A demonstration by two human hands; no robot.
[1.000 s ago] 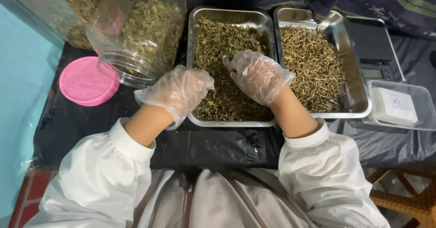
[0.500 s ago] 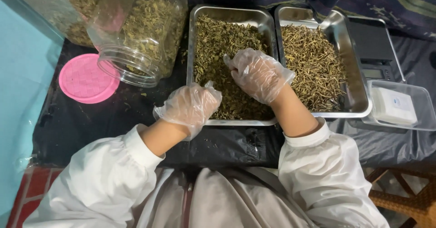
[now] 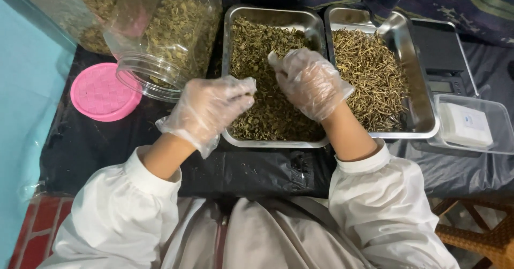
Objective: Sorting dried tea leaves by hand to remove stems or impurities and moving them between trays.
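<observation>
Both my hands wear thin clear gloves and white sleeves. My left hand (image 3: 206, 110) reaches over the left rim of a steel tray (image 3: 267, 142) filled with dried green leaves (image 3: 257, 36); its fingertips are bunched over the leaves and blurred. My right hand (image 3: 311, 82) rests in the middle of the same tray, fingers curled into the leaves, thumb raised. A second steel tray (image 3: 424, 100) to the right holds dried pale stems (image 3: 369, 68).
A clear plastic jar (image 3: 160, 39) of dried leaves lies tilted at the upper left, mouth open toward me, its pink lid (image 3: 101, 92) beside it. A digital scale (image 3: 441, 60) and a clear plastic box (image 3: 471, 124) stand at the right. Black sheeting (image 3: 107, 146) covers the table.
My left hand drew back to the tray's near left corner, then moved up again over the left rim into the leaves. My right hand shifted slightly toward the far side.
</observation>
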